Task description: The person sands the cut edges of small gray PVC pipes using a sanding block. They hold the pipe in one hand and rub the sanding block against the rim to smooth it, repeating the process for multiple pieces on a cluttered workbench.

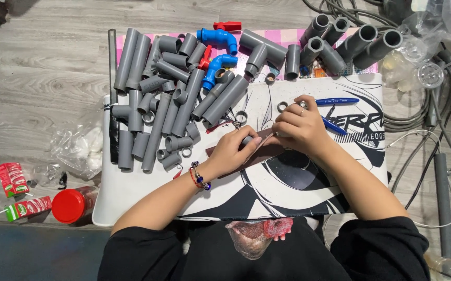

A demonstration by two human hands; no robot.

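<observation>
Pinning a short grey ring [247, 139] under the left hand [234, 150], fingers curled round it, on a dark brown strip [259, 154] lying on the printed mat [340, 166]. Right hand [299, 126] sits just right of it, fingers closed on a thin tool [265, 140]; can't tell what kind. Tool slants down-left toward the ring, so the ring lies between both hands, left one on it. Strip's long axis runs left-right, slightly tilted. Grey pipe pile [173, 99] up-left, well apart; blue pens [334, 102] just beyond the right hand.
</observation>
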